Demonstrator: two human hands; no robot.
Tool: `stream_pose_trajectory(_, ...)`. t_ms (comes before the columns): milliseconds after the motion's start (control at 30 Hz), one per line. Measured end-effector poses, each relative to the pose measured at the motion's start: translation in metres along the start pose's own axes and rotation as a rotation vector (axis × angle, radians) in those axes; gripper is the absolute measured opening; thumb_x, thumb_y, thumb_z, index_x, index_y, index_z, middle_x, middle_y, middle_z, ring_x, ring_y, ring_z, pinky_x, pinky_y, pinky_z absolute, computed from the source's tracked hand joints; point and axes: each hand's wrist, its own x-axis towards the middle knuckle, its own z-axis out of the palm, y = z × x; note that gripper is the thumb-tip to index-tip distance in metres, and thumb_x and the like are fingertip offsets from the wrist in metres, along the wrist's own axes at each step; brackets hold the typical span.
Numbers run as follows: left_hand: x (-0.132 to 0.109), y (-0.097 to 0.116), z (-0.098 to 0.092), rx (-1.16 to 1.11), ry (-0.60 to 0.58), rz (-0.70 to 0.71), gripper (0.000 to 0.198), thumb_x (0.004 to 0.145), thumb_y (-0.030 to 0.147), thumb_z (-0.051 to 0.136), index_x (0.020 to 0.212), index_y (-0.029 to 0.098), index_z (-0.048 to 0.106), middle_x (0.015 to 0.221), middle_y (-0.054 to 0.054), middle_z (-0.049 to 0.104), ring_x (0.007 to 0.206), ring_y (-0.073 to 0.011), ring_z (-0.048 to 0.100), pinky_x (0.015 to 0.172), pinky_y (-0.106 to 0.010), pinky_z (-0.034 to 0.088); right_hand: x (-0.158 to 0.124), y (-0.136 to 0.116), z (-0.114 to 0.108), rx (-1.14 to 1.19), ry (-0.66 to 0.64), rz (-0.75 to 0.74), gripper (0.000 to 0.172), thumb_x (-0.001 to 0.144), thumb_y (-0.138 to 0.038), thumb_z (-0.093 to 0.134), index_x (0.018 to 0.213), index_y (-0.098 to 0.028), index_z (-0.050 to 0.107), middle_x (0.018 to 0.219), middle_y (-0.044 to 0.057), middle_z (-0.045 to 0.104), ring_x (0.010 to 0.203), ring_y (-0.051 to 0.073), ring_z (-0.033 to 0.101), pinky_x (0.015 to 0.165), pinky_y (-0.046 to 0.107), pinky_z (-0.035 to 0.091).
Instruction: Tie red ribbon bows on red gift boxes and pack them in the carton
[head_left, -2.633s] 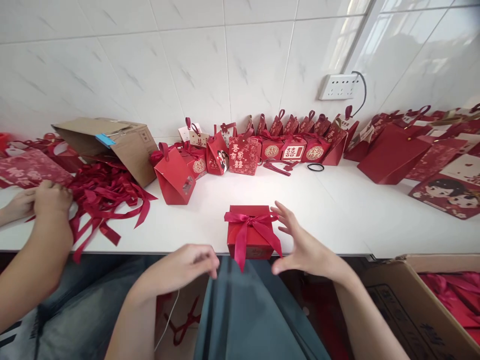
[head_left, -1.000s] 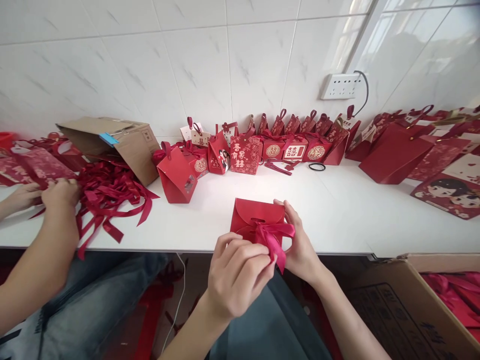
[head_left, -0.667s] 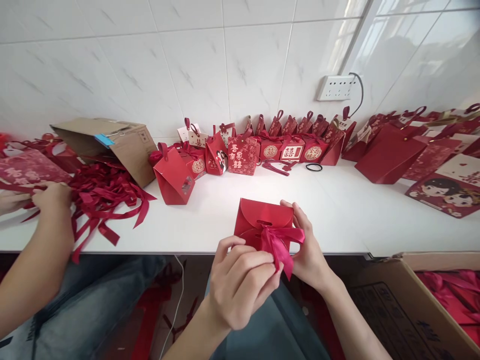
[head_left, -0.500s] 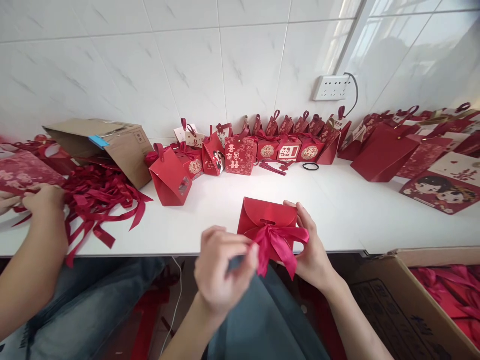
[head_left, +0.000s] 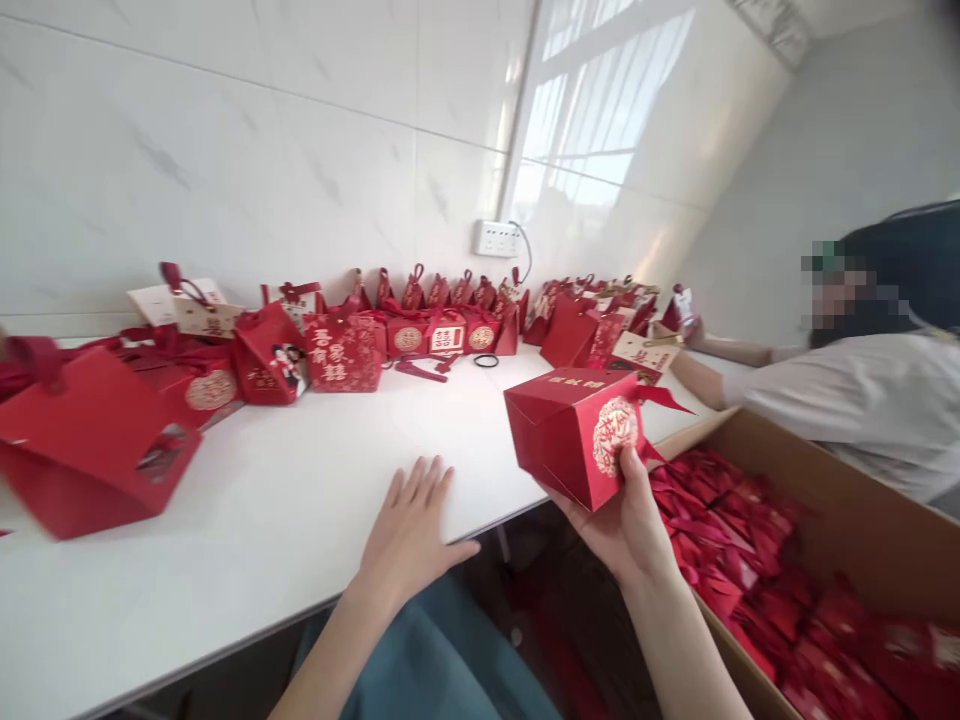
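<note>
My right hand [head_left: 626, 520] grips a red gift box [head_left: 555, 425] by its side, holding it tilted above the table's front edge. A round gold-and-white emblem shows on the box, and a red ribbon [head_left: 664, 400] sticks out behind it, its bow mostly hidden. Fingers spread, my left hand [head_left: 416, 525] rests by the edge of the white table [head_left: 315, 500] with nothing in it. Just right of my right hand stands a large cardboard carton [head_left: 885, 530] holding several red ribboned boxes [head_left: 720, 540].
Several red gift boxes [head_left: 345, 350] line the wall side of the table, and one larger box [head_left: 97, 440] stands at the left. A black ring [head_left: 486, 360] lies near them. On the right, a co-worker [head_left: 847, 390] reaches over the table. A power strip [head_left: 496, 238] is on the wall.
My view has turned right, bringing the carton and a co-worker into sight. My left hand has let go of the ribbon and spread on the table. My right hand has turned the box and moved it right.
</note>
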Motion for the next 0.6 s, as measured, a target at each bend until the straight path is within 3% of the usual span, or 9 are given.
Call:
stream_pose_trajectory(133,-0.001,-0.011,0.014,0.116,-0.001,0.076,0.072,0.072,0.026,0.056,0.14,0.02,0.036,0.15,-0.01,0.025,0.139,-0.032,0.021,0.112,-0.054,0.021,-0.008,-0.024,-0.009,0.093,-0.101,0.22,0.048,0.079,-0.062,0.054,0.109,-0.023,0.058,0.117,0.008,0.063,0.107,0.024,0.061,0.095,0.044,0.05)
stream_pose_trajectory(233,-0.002,-0.016,0.016,0.164,0.004,0.089,0.074,0.069,0.014,0.05,0.141,0.02,0.036,0.15,-0.009,0.025,0.139,-0.0302,0.021,0.112,-0.052,0.023,-0.017,-0.034,-0.022,0.023,-0.108,0.225,0.047,0.08,-0.063,0.051,0.105,-0.023,0.058,0.114,0.008,0.064,0.105,0.024,0.062,0.092,0.044,0.051)
stream_pose_trajectory(300,-0.001,-0.016,0.016,0.179,0.002,0.094,0.075,0.068,0.013,0.05,0.141,0.019,0.036,0.15,-0.01,0.025,0.139,-0.0307,0.021,0.112,-0.052,0.023,-0.024,-0.039,-0.034,-0.083,-0.028,0.155,0.046,0.08,-0.061,0.052,0.106,-0.023,0.055,0.115,0.009,0.063,0.106,0.026,0.061,0.089,0.047,0.053)
stream_pose_trajectory(367,0.0,-0.016,0.017,0.195,0.009,0.101,0.075,0.068,0.013,0.05,0.141,0.017,0.036,0.15,-0.01,0.025,0.139,-0.0313,0.022,0.112,-0.053,0.022,-0.032,-0.044,-0.048,-0.285,0.113,-0.036,0.048,0.078,-0.058,0.057,0.11,-0.023,0.052,0.117,0.011,0.059,0.109,0.029,0.058,0.089,0.05,0.052)
stream_pose_trajectory(467,0.002,-0.016,0.018,0.227,0.02,0.108,0.074,0.069,0.014,0.05,0.141,0.016,0.036,0.15,-0.011,0.026,0.139,-0.0319,0.022,0.112,-0.053,0.023,-0.045,-0.058,-0.079,-0.865,0.359,-0.568,0.069,0.067,-0.046,0.072,0.124,-0.022,0.041,0.128,0.015,0.046,0.117,0.033,0.05,0.096,0.052,0.045)
stream_pose_trajectory(533,0.003,-0.017,0.02,0.241,0.025,0.114,0.074,0.069,0.014,0.051,0.141,0.016,0.036,0.15,-0.012,0.026,0.139,-0.0325,0.022,0.112,-0.053,0.023,-0.051,-0.072,-0.106,-1.29,0.439,-0.881,0.085,0.062,-0.036,0.076,0.132,-0.021,0.031,0.134,0.018,0.035,0.124,0.035,0.041,0.1,0.055,0.039)
stream_pose_trajectory(600,0.004,-0.018,0.022,0.244,0.038,0.123,0.073,0.07,0.015,0.051,0.141,0.015,0.037,0.149,-0.012,0.028,0.139,-0.0329,0.023,0.112,-0.053,0.023,-0.053,-0.087,-0.137,-1.556,0.453,-0.983,0.089,0.063,-0.034,0.074,0.137,-0.02,0.025,0.135,0.02,0.031,0.128,0.036,0.035,0.1,0.056,0.037)
